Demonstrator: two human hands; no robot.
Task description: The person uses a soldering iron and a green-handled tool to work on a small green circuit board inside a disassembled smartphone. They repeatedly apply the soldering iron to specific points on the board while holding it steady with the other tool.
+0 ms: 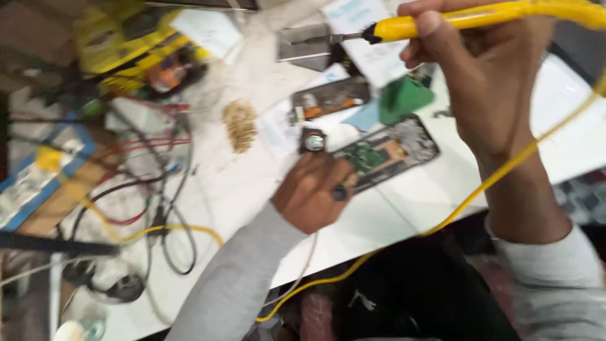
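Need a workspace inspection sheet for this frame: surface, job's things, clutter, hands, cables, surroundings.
Surface: white table, crowded on its left side.
Job's things: opened phone with its board exposed; yellow soldering iron; a second phone body behind it.
Clutter: tan fibrous wad, green block, paper sheets, yellow meter.
Hands: left hand rests at the opened phone's edge, holding a small round piece; right hand grips the iron, raised.
Cables: yellow cord trails off the table edge; red and black leads tangled at left.
Surroundings: blurred, cannot tell.
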